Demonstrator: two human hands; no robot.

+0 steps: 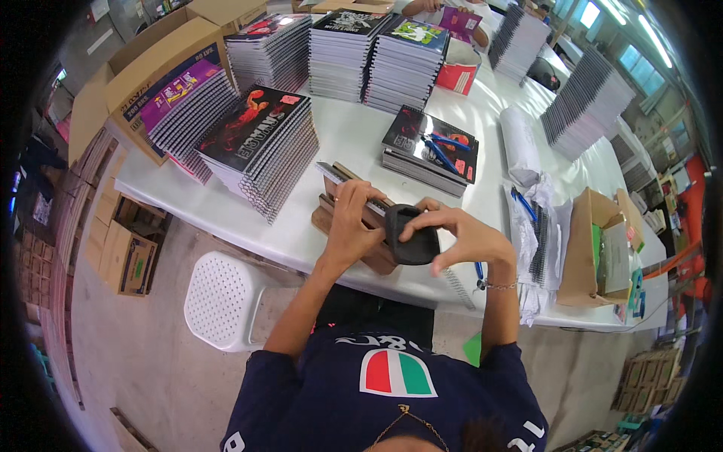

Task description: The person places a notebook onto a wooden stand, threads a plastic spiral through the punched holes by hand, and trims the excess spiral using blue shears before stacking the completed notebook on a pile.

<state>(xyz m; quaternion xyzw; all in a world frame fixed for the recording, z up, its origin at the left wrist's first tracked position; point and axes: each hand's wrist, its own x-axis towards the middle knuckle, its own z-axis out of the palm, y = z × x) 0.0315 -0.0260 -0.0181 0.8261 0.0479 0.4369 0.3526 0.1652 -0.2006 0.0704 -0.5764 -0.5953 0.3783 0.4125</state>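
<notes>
Two hands are joined on one black block-shaped tool [412,235] at the centre of the frame, just above the counter's [354,135] near edge. The right hand [468,239] is clamped over the tool's top and right side, thumb hooked into its recess; the left hand [351,220] is closed on its left side and also pressed onto a notebook [348,181] lying slanted on a brown wooden jig [354,230].

Risks, judged from this position:
- The jig sits at the counter's edge; a hard push toward the bottom of the frame could tip it off.
- A loose wire spiral [457,288] overhangs the edge lower right of the tool and could be swept off by the right wrist.
- Left fingers lie close to where tool and notebook meet, so a pinch is possible.
- The notebook is held by the left hand only; it could skew if that pressure slackens.

A leaning notebook stack [260,147] stands in the upper left, near the left elbow's path. Blue pliers [444,147] rest on a low stack in the upper right, well apart.
</notes>
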